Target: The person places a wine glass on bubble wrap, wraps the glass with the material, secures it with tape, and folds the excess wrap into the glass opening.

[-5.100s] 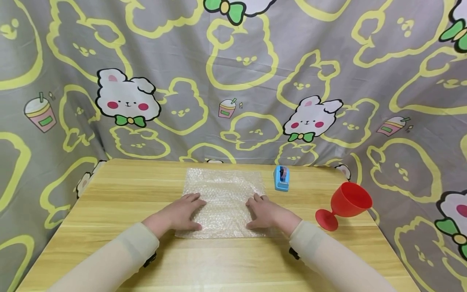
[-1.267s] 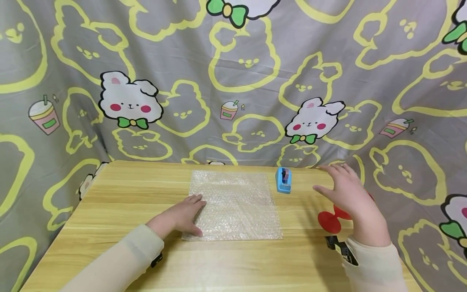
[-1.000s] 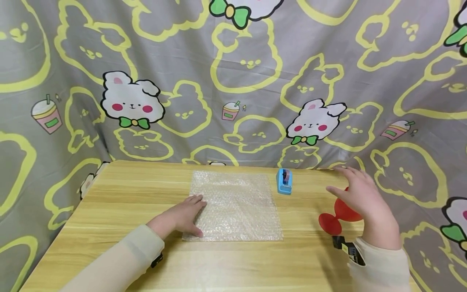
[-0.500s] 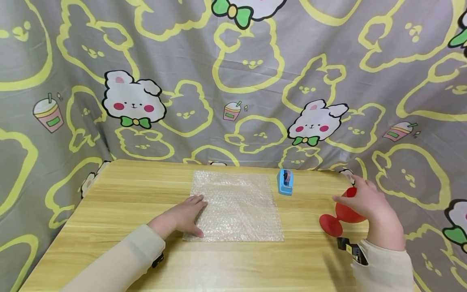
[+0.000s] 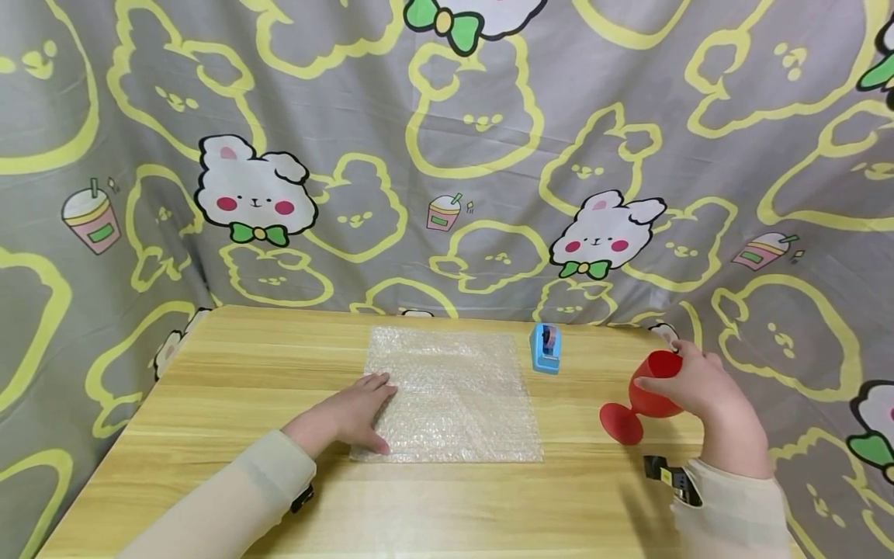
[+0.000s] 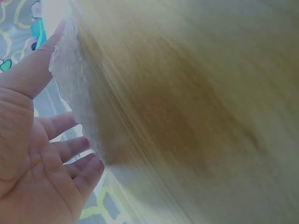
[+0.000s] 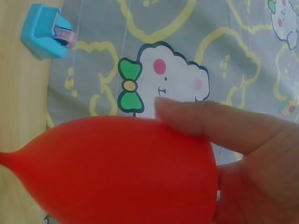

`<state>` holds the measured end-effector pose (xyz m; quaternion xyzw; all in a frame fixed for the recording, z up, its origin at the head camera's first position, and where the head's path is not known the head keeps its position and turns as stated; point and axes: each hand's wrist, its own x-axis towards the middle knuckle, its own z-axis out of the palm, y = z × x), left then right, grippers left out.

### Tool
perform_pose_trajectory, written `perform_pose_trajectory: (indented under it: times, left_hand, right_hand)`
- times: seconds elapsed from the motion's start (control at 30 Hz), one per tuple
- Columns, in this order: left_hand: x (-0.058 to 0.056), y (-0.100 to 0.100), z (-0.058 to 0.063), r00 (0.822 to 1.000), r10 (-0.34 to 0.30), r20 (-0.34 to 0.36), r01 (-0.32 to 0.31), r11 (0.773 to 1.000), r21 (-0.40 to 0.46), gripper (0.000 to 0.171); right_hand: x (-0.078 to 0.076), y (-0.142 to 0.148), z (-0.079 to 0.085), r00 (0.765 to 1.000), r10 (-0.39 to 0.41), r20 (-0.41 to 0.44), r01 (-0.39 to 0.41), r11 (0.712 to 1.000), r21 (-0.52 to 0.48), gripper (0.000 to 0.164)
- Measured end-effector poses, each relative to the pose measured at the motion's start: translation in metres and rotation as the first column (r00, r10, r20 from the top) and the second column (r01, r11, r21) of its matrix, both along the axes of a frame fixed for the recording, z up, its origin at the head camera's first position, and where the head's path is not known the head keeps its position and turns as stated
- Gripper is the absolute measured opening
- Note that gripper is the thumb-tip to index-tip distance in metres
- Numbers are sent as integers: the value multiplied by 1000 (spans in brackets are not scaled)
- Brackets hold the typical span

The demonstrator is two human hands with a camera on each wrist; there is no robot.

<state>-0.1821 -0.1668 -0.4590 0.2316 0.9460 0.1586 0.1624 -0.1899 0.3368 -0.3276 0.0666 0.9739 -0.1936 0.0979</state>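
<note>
A flat square of bubble wrap (image 5: 461, 396) lies on the wooden table. My left hand (image 5: 342, 415) rests at its left edge with loosely spread fingers; in the left wrist view, the fingertips touch the edge of the wrap (image 6: 74, 79). On the right, my right hand (image 5: 705, 388) holds a red plastic goblet (image 5: 653, 396) by its bowl near the rim, thumb on the near side. The goblet is tilted, its round foot (image 5: 621, 424) toward the left. In the right wrist view the bowl (image 7: 126, 172) fills the lower part, and most of my other fingers are hidden behind it.
A blue tape dispenser (image 5: 545, 349) with a small roll stands behind the wrap's right corner, also seen in the right wrist view. A grey curtain (image 5: 335, 101) with cartoon prints hangs along the table's back and sides.
My right hand has left the wrap, reached right and taken hold of the goblet. The goblet has just shifted slightly left and away from me. My left hand has stayed on the wrap.
</note>
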Motion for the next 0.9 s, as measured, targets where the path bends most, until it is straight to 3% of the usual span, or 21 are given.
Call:
perform_pose_trajectory:
  times: [0.4,0.67,0.8,0.9]
  left_hand:
    - [1,0,1,1000,-3,-2,3,1000,3,105]
    - [1,-1,2,1000,-5,2,5,1000,3,104]
    - [1,-1,3,1000,-11,-3,11,1000,3,104]
    - [1,-2,2,1000,-15,-7,15,1000,4,104]
  right_hand:
    - [-8,-3,-17,990,-25,-135,20,999,-41,108]
    - [-6,2,-27,977,36,-210,-64,990,-127,116]
    - [-4,10,-31,975,69,-209,-112,973,-200,117]
    - [-4,14,-33,981,61,-184,-105,966,-237,119]
